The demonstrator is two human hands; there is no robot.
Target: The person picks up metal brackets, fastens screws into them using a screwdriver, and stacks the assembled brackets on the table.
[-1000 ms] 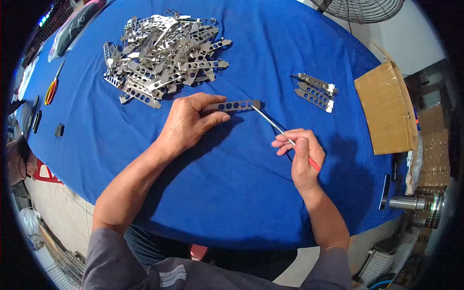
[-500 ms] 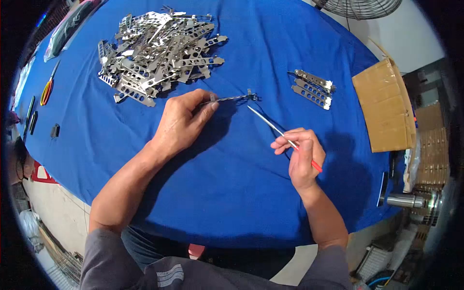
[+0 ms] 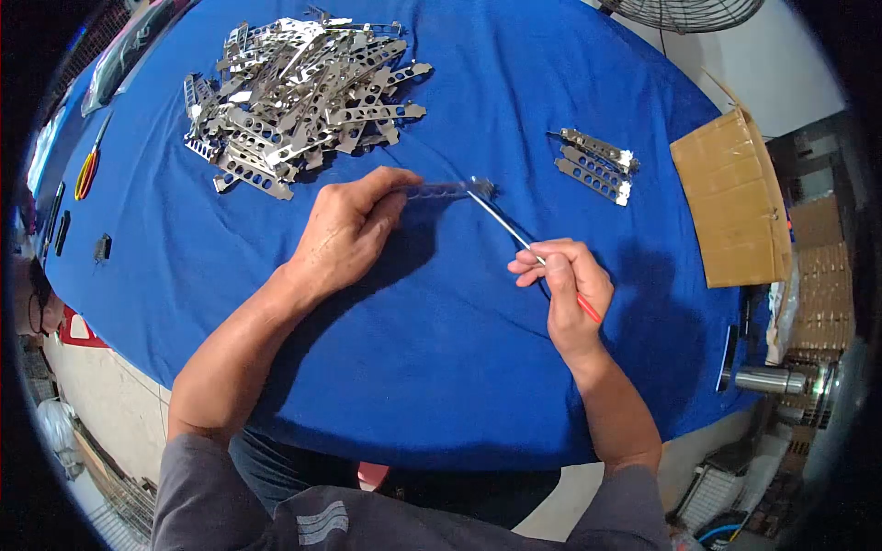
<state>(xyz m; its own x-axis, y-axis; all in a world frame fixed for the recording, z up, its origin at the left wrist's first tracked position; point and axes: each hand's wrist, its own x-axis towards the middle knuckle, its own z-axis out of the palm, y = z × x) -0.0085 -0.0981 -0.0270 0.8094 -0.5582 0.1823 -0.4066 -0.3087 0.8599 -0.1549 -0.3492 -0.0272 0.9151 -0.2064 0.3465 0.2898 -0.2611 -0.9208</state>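
My left hand (image 3: 344,230) pinches one end of a metal slot bracket (image 3: 439,191), which is smeared by motion and has a row of holes. The bracket points right, above the blue cloth. In my right hand (image 3: 574,289) is a slim needle file (image 3: 503,220) with a red handle, held like a pen. Its tip meets or overlaps the bracket's bent far end; whether they touch I cannot tell. Beyond my left hand lies a big heap of similar brackets (image 3: 303,101). Several more brackets (image 3: 593,174) lie side by side to the right.
A blue cloth (image 3: 441,358) covers the table. On the left are yellow-handled scissors (image 3: 87,174), dark pens (image 3: 62,232) and a small black object (image 3: 102,248). A cardboard box (image 3: 730,202) stands at the right edge, a fan (image 3: 684,14) behind. Another person (image 3: 35,303) shows at the left edge.
The bracket has turned in my left hand, so its holed face now shows. My right hand has moved slightly left, bringing the file tip to the bracket's end. Another person has appeared at the left.
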